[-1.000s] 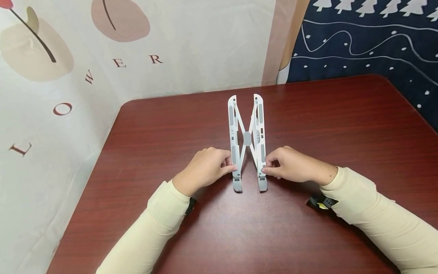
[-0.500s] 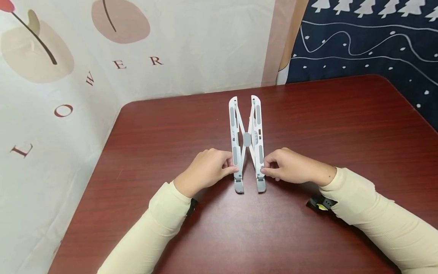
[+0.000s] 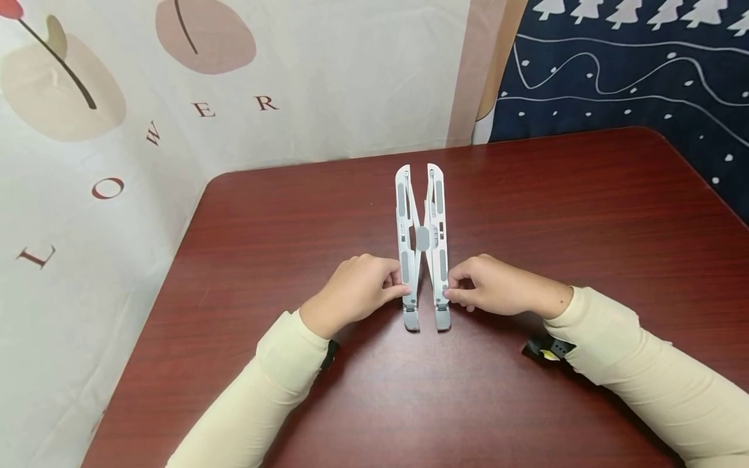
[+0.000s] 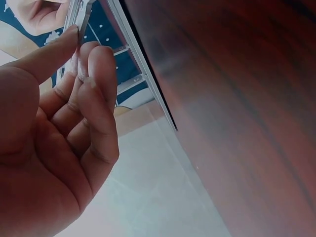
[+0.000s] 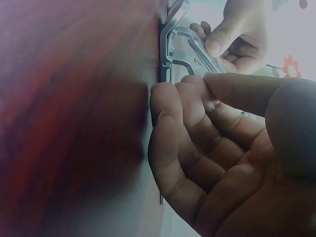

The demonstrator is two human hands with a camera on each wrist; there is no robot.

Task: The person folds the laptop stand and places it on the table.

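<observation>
A silver folding laptop stand (image 3: 423, 238) rests near the middle of the table, its two long rails joined by crossed arms at a grey hub. Grey pads line both rails, and small hinged lips are at the near ends. My left hand (image 3: 358, 286) pinches the left rail near its front end, thumb on top. On the opposite side, my right hand (image 3: 497, 285) pinches the right rail at about the same height. The rails stand close together, with a narrow gap at the front. In the right wrist view the curled fingers (image 5: 165, 138) are beside the tabletop.
The dark red wooden table (image 3: 263, 227) extends around the stand. A pale printed cloth (image 3: 351, 84) hangs behind and to the left, and a navy cloth (image 3: 614, 78) with white trees at the back right. A black strap (image 3: 550, 348) is at my right wrist.
The two rails have come closer together, narrowing the stand. My left hand has shifted slightly right and my right hand slightly left, both keeping their pinch.
</observation>
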